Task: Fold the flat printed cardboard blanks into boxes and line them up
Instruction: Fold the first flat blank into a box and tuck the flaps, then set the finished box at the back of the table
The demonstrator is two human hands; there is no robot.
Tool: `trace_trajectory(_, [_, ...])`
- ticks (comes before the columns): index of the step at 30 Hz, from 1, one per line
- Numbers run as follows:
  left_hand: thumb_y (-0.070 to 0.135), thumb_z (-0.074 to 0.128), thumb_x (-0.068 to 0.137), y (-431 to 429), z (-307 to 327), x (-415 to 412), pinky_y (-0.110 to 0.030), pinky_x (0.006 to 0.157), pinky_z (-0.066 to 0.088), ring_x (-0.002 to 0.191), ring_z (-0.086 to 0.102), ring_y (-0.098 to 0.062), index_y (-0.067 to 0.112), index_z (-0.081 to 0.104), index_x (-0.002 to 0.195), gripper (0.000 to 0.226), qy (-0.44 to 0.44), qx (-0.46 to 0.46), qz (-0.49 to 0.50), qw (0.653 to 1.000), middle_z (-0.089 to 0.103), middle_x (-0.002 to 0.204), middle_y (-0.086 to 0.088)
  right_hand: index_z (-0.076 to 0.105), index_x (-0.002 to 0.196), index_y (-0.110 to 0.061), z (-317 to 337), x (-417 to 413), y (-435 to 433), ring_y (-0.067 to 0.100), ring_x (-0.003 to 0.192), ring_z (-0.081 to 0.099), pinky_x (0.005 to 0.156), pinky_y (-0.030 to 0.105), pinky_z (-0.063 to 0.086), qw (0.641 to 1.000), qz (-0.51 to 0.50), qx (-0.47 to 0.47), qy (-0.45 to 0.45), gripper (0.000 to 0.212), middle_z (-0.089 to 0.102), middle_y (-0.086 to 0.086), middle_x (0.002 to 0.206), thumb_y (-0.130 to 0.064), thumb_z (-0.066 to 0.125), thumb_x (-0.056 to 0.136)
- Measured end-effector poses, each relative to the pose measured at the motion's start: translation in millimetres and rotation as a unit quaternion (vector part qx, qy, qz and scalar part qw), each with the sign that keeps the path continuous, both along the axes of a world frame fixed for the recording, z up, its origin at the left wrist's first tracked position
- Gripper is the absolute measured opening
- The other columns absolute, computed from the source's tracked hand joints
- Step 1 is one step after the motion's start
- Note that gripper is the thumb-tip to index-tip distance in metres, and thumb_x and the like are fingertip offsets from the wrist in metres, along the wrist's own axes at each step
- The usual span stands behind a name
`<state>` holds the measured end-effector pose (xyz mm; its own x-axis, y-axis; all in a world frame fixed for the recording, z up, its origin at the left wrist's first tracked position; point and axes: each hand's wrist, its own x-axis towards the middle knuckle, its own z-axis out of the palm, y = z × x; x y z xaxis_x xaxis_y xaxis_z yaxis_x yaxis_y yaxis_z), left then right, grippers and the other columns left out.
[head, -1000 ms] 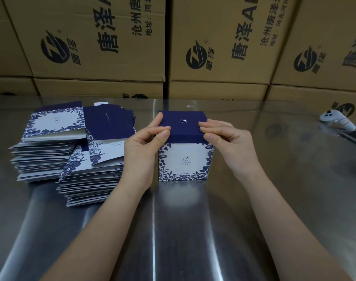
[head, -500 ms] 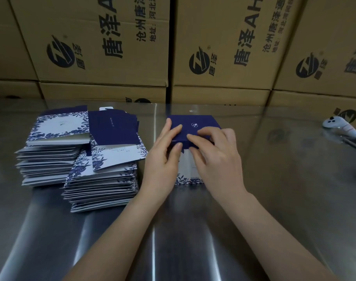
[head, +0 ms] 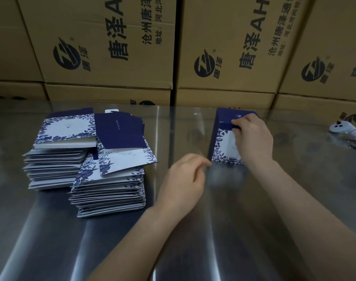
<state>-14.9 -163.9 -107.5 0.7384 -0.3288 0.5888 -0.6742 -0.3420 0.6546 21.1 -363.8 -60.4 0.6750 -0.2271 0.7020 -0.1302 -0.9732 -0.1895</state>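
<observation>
Head view: the folded cardboard box (head: 222, 146), navy on its lid and side and white with a blue leaf border on its front, stands upright on the shiny steel bench (head: 274, 230) directly under the right hand (head: 252, 138). That hand grips it from above, fingers curled over the front edge of the lid and palm covering much of the front panel. The left hand (head: 183, 179) hangs just off the box's near left corner, apart from it, fingers loosely curled. It is smeared by blur, so I can only say it looks empty rather than pinching anything. Well to the left of the left hand lie two stacks of flat printed blanks in the same navy and floral print, a nearer stack (head: 110, 191) with its top sheets askew and a farther stack (head: 55, 159) touching it. Beyond both hands rises a wall of brown corrugated cartons (head: 104, 47), and to the right of the right hand lies a small white controller (head: 342, 128). By my reading the folding of this box is done and the step in hand is placing it. No other finished box shows, so it would start the row. Next the right hand should let go with the box square, and the left should reach left for the top blank of the nearer stack, lifting one sheet alone.
</observation>
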Motion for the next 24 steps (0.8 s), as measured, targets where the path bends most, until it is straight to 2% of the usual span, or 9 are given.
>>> trace_trajectory(3, [0.014, 0.047, 0.087, -2, -4, -3, -0.037, 0.088, 0.049, 0.099, 0.063, -0.016, 0.018, 0.071, 0.098, 0.027, 0.019, 0.054, -0.034, 0.998, 0.067, 0.106, 0.006, 0.060, 0.131, -0.008, 4, 20, -18, 0.037, 0.108, 0.056, 0.077, 0.039, 0.041, 0.999, -0.011, 0.029, 0.035, 0.035, 0.054, 0.015, 0.126, -0.010, 0.052, 0.097])
trace_trajectory(9, [0.011, 0.051, 0.092, -2, -4, -4, -0.035, 0.093, 0.047, 0.108, 0.060, -0.014, 0.022, 0.070, 0.102, 0.024, 0.036, 0.108, -0.052, 0.992, 0.065, 0.113, 0.009, 0.037, 0.147, -0.004, 9, 49, -35, 0.037, 0.124, 0.046, 0.092, 0.044, 0.044, 0.987, -0.011, 0.045, 0.155, 0.050, 0.036, 0.015, 0.147, -0.020, 0.045, 0.100])
trace_trajectory(13, [0.011, 0.052, 0.091, 1, 2, -5, -0.039, 0.088, 0.049, 0.106, 0.062, -0.018, 0.020, 0.070, 0.105, 0.025, -0.015, 0.100, -0.013, 0.995, 0.066, 0.113, 0.008, 0.015, 0.155, -0.008, 7, 54, -40, 0.038, 0.137, 0.034, 0.103, 0.047, 0.040, 0.973, -0.002, 0.050, 0.223, 0.066, 0.013, 0.012, 0.161, -0.024, 0.048, 0.100])
trace_trajectory(15, [0.010, 0.051, 0.089, 5, 9, -4, -0.039, 0.085, 0.051, 0.102, 0.064, -0.021, 0.017, 0.071, 0.105, 0.026, -0.060, 0.077, 0.028, 0.995, 0.069, 0.109, 0.005, 0.008, 0.156, -0.014, 4, 51, -39, 0.036, 0.137, 0.036, 0.101, 0.046, 0.042, 0.972, 0.005, 0.066, 0.223, 0.071, -0.004, 0.008, 0.164, -0.027, 0.050, 0.099])
trace_trajectory(17, [0.007, 0.051, 0.085, 12, 17, -1, -0.038, 0.085, 0.052, 0.098, 0.065, -0.024, 0.013, 0.072, 0.102, 0.027, -0.102, 0.046, 0.085, 0.990, 0.071, 0.106, 0.001, 0.005, 0.156, -0.019, 1, 44, -33, 0.035, 0.122, 0.050, 0.088, 0.044, 0.048, 0.977, 0.019, 0.071, 0.198, 0.074, -0.011, 0.006, 0.163, -0.027, 0.051, 0.099])
trace_trajectory(20, [0.001, 0.055, 0.082, 24, 25, 5, -0.042, 0.089, 0.050, 0.100, 0.065, -0.027, 0.009, 0.073, 0.101, 0.027, -0.133, 0.005, 0.178, 0.975, 0.071, 0.107, -0.005, 0.010, 0.156, -0.023, -3, 29, -16, 0.033, 0.098, 0.060, 0.078, 0.042, 0.050, 0.986, 0.053, 0.064, 0.146, 0.072, -0.006, 0.005, 0.163, -0.023, 0.052, 0.097])
trace_trajectory(22, [0.000, 0.059, 0.081, 32, 29, 10, -0.049, 0.095, 0.046, 0.106, 0.063, -0.031, 0.009, 0.073, 0.102, 0.026, -0.129, 0.013, 0.240, 0.962, 0.070, 0.111, -0.008, 0.018, 0.154, -0.024, -7, 19, -1, 0.032, 0.104, 0.058, 0.082, 0.043, 0.049, 0.987, 0.096, 0.068, 0.108, 0.069, 0.007, 0.005, 0.162, -0.019, 0.053, 0.095])
trace_trajectory(24, [0.006, 0.061, 0.083, 38, 32, 14, -0.055, 0.106, 0.036, 0.122, 0.055, -0.033, 0.012, 0.071, 0.108, 0.028, -0.085, 0.067, 0.299, 0.948, 0.065, 0.123, -0.009, 0.026, 0.151, -0.024, -10, 7, 17, 0.029, 0.116, 0.053, 0.091, 0.045, 0.048, 0.978, 0.160, 0.099, 0.088, 0.066, 0.024, 0.005, 0.155, -0.015, 0.053, 0.092])
